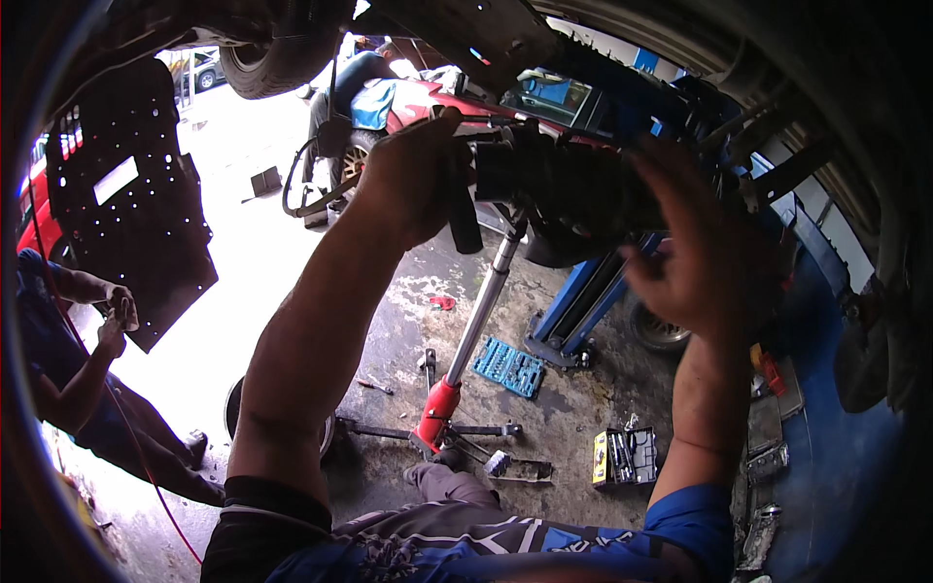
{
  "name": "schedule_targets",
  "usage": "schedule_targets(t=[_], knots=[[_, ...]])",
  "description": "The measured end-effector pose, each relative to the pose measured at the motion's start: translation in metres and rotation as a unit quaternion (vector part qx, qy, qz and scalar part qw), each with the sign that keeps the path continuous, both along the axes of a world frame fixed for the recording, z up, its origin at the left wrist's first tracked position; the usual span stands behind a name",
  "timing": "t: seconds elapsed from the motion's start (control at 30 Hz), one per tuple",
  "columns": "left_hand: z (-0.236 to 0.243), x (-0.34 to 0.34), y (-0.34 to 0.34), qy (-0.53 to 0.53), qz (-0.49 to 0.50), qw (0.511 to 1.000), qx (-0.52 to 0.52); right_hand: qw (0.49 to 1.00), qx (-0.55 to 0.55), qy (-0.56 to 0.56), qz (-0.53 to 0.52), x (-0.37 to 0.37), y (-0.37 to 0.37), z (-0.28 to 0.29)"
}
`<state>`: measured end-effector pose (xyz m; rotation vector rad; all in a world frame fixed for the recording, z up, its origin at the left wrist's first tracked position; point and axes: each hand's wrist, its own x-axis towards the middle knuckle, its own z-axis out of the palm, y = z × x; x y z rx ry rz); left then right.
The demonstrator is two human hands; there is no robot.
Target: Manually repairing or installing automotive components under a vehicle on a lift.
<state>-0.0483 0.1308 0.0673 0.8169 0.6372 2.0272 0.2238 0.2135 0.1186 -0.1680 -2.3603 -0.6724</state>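
Both my arms reach up under a raised vehicle. My left hand (408, 185) is closed around a dark bar-shaped piece (466, 219), whose lower end juts out below my fingers; its kind is hard to make out in the shadow. Beside it hangs a black cylindrical underbody part (559, 189), atop the silver post of a red-based transmission jack (486, 296). My right hand (685, 243) is at the far side of that part, fingers apart and slightly blurred. I see nothing in it. Whether its fingertips touch the part cannot be told.
A blue socket set (508, 367) and a yellow-sided toolbox (624, 457) lie on the stained floor near a blue lift post (583, 301). A perforated dark panel (126, 214) hangs at left, near a co-worker (87, 350). Another person (340, 92) leans over a red car (428, 102).
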Motion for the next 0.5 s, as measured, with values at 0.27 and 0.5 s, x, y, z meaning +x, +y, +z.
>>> schedule_targets(t=[0.27,0.5], knots=[[-0.001,0.007,0.003,-0.010,-0.079,0.989,0.122,0.961,0.068,-0.062,0.261,-0.111,-0.020,-0.001],[-0.010,-0.009,0.003,0.153,-0.063,0.982,0.092,0.935,-0.099,0.060,0.334,-0.148,-0.006,0.056]])
